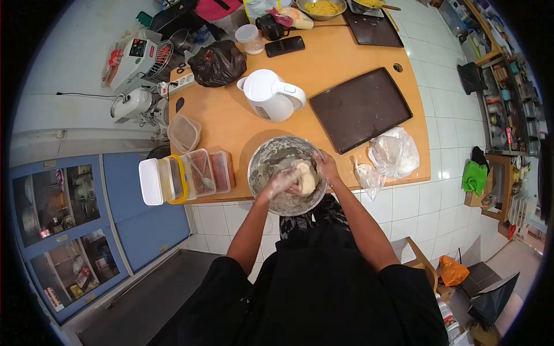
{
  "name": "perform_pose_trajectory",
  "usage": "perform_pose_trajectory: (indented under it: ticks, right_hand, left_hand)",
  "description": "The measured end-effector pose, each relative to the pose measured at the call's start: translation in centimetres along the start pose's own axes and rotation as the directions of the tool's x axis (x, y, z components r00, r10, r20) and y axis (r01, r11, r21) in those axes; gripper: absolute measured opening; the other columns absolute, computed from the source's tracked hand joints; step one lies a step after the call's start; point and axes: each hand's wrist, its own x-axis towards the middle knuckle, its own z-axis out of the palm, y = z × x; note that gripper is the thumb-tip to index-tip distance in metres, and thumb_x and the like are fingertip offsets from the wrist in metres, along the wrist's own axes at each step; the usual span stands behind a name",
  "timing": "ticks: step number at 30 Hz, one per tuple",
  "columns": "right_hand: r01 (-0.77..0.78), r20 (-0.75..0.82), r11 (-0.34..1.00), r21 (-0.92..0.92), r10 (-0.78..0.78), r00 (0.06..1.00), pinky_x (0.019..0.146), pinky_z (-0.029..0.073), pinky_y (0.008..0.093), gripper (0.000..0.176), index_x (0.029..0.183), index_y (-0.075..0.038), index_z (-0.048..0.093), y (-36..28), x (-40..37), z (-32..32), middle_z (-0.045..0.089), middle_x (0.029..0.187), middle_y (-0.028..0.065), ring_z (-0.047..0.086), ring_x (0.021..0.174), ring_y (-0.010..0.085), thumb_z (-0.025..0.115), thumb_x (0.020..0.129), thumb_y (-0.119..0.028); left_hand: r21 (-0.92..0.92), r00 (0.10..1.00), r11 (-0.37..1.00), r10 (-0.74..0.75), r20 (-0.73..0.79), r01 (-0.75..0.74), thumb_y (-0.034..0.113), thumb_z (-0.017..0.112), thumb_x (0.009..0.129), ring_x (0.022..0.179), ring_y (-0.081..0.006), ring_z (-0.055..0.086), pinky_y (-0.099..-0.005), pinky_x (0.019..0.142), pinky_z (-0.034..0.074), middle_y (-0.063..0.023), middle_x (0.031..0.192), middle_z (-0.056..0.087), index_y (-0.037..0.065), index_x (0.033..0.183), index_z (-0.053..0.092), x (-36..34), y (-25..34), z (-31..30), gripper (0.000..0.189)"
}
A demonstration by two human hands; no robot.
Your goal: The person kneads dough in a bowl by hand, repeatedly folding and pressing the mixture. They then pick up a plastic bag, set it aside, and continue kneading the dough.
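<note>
A metal mixing bowl [258, 157], its inside coated with flour, stands at the front edge of the table, close to my body. In it lies a pale lump of dough [307, 180]. My left hand [282, 182], dusted white and slightly blurred, is inside the bowl with its fingers curled against the dough's left side. My right hand [327, 168] is closed on the bowl's right rim, with the fingers toward the inside.
Beyond the bowl stands a white electric kettle [266, 95]. A dark baking tray [360, 109] and plastic bags of white powder [395, 153] lie to the right. Plastic containers [199, 172] line the left edge. Farther back are a black bag [217, 63] and a phone [285, 46].
</note>
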Motion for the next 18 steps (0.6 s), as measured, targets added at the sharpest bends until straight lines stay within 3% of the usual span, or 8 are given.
perform_pose_trajectory:
  ticks: [1, 3, 6, 7, 10, 11, 15, 18]
  right_hand:
    - [-0.008, -0.002, 1.0, 0.0, 0.008, 1.0, 0.08, 0.046, 0.0279, 0.035, 0.116, 0.002, 0.059, 0.0, -0.1, 0.1, 0.067, 0.098, 0.008, 0.058, 0.087, 0.0132, 0.052, 0.097, -0.027]
    - [-0.017, -0.01, 0.999, 0.037, 0.017, 1.0, 0.08, 0.046, 0.0282, 0.036, 0.118, 0.002, 0.058, 0.4, 0.0, 0.5, 0.066, 0.1, 0.0075, 0.058, 0.088, 0.0137, 0.052, 0.097, -0.028]
    - [-0.031, -0.032, 0.99, 0.138, 0.035, 0.999, 0.083, 0.045, 0.0304, 0.038, 0.119, 0.0, 0.057, 1.2, -0.4, 1.6, 0.065, 0.104, 0.0105, 0.058, 0.094, 0.018, 0.051, 0.097, -0.03]
    - [-0.039, -0.04, 0.986, 0.164, 0.046, 0.998, 0.087, 0.045, 0.0324, 0.039, 0.119, 0.0, 0.057, 0.6, -0.8, 1.8, 0.065, 0.106, 0.0142, 0.059, 0.099, 0.022, 0.05, 0.097, -0.031]
    - [-0.072, 0.033, 0.983, 0.17, 0.067, 0.997, 0.092, 0.043, 0.0333, 0.041, 0.122, -0.001, 0.055, -0.1, -0.7, 1.5, 0.063, 0.112, 0.0159, 0.059, 0.105, 0.0241, 0.049, 0.097, -0.033]
    - [-0.085, 0.079, 0.984, 0.159, 0.073, 0.994, 0.092, 0.043, 0.0328, 0.042, 0.124, -0.001, 0.054, -0.1, -0.6, 1.6, 0.063, 0.114, 0.0148, 0.058, 0.106, 0.0232, 0.049, 0.098, -0.033]
    - [-0.239, 0.147, 0.873, 0.425, 0.193, 0.97, 0.094, 0.042, 0.0304, 0.045, 0.13, 0.0, 0.05, -2.6, -1.8, 1.5, 0.06, 0.12, 0.0107, 0.056, 0.107, 0.02, 0.048, 0.098, -0.033]
    - [-0.225, 0.127, 0.876, 0.427, 0.188, 0.974, 0.095, 0.042, 0.0295, 0.046, 0.131, 0.0, 0.048, -3.9, -2.9, 1.0, 0.058, 0.123, 0.0093, 0.055, 0.108, 0.0185, 0.048, 0.099, -0.032]
  left_hand:
    - [0.347, 0.976, 0.93, 0.176, -0.126, -0.123, 0.042, 0.054, 0.088, 0.078, -0.0362, 0.066, -0.0466, 0.074, 0.052, -0.0183, 0.093, 0.066, 0.005, 0.114, 0.06, -0.7, 1.3, 1.5, 0.045]
    - [0.886, 0.9, 0.449, 0.426, -0.096, -0.118, 0.032, 0.055, 0.086, 0.091, -0.0436, 0.061, -0.0501, 0.081, 0.048, -0.0204, 0.104, 0.062, 0.018, 0.119, 0.059, -3.3, 5.3, 2.6, 0.035]
    - [0.959, 0.875, 0.282, 0.456, -0.161, 0.03, 0.028, 0.053, 0.087, 0.112, -0.04, 0.052, -0.0496, 0.093, 0.041, -0.019, 0.121, 0.053, 0.015, 0.116, 0.059, -0.2, 2.6, 2.8, 0.032]
    - [0.925, 0.821, 0.375, 0.506, -0.266, 0.069, 0.025, 0.05, 0.088, 0.122, -0.0376, 0.043, -0.0497, 0.1, 0.033, -0.0169, 0.132, 0.043, 0.013, 0.115, 0.057, 0.2, 2.4, 3.6, 0.03]
    - [0.694, 0.626, 0.604, 0.728, -0.281, -0.391, 0.023, 0.048, 0.089, 0.117, -0.0368, 0.046, -0.0494, 0.1, 0.034, -0.0169, 0.128, 0.044, 0.01, 0.114, 0.054, 0.5, 4.8, 7.0, 0.029]
    - [0.838, 0.709, 0.524, 0.648, -0.277, -0.152, 0.022, 0.049, 0.089, 0.117, -0.035, 0.047, -0.048, 0.099, 0.036, -0.0146, 0.126, 0.047, 0.01, 0.116, 0.054, -0.7, 6.6, 8.2, 0.03]
    - [0.882, 0.732, 0.469, 0.581, -0.356, 0.057, 0.022, 0.05, 0.089, 0.117, -0.0301, 0.048, -0.0472, 0.098, 0.037, -0.0092, 0.122, 0.053, 0.009, 0.114, 0.055, 2.8, 3.7, 7.2, 0.029]
    - [0.92, 0.562, 0.359, 0.734, -0.381, 0.156, 0.021, 0.05, 0.089, 0.104, -0.0299, 0.056, -0.0456, 0.089, 0.044, -0.0102, 0.107, 0.06, 0.009, 0.102, 0.06, 4.9, 2.6, 6.2, 0.02]
